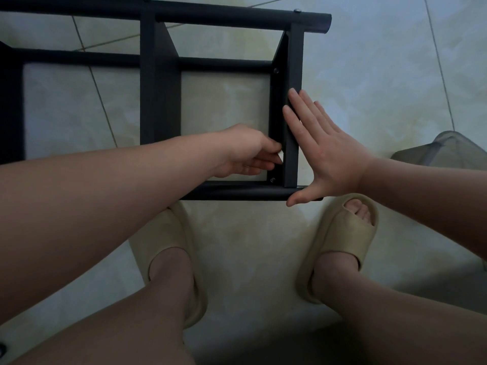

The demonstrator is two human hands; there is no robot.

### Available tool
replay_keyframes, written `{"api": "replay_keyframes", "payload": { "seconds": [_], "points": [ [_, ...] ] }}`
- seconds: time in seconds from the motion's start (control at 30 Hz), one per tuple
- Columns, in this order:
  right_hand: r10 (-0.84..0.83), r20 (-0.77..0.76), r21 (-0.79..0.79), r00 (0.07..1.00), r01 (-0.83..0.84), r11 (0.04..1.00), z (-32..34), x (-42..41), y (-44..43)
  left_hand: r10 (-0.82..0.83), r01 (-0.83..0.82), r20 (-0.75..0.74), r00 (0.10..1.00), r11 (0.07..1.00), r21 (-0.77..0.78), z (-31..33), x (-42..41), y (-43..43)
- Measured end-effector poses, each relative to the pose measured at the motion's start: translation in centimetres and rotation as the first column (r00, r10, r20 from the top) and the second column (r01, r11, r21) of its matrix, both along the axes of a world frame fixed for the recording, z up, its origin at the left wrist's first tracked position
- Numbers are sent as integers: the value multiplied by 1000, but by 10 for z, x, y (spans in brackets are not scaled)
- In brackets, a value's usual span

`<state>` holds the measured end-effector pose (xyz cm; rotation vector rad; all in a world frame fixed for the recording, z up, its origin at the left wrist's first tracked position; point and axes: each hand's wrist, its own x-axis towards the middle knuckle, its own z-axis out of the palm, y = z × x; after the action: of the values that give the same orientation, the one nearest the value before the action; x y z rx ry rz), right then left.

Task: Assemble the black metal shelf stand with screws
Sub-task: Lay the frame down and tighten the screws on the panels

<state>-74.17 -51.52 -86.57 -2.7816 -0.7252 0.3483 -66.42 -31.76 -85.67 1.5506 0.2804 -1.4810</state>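
At 6 o'clock, beige foam slide sandals (168, 248) are worn on the pale tiled floor (369, 75). Beyond them, toward 12 o'clock, the black metal shelf stand (160, 88) is laid on the floor. Its end bar is pressed by the right hand (326, 154), fingers straight and together, thumb spread. A small white piece (281, 156) is pinched against the bar's inner face by the left hand (245, 151).

Shelf stand (160, 101) cut off left — white bit (281, 156) in left hand (245, 151) unidentifiable

Open floor (382, 75) right of frame (292, 101); slippers (345, 241) just below
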Motion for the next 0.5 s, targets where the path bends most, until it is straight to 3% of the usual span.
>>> {"api": "replay_keyframes", "payload": {
  "seconds": [0.5],
  "points": [
    [2, -3, 0, 1000, -2, 1000, 2, 0, 2, -115, 118, 52, 992, 992, -49, -1, 6, 4]
  ]
}}
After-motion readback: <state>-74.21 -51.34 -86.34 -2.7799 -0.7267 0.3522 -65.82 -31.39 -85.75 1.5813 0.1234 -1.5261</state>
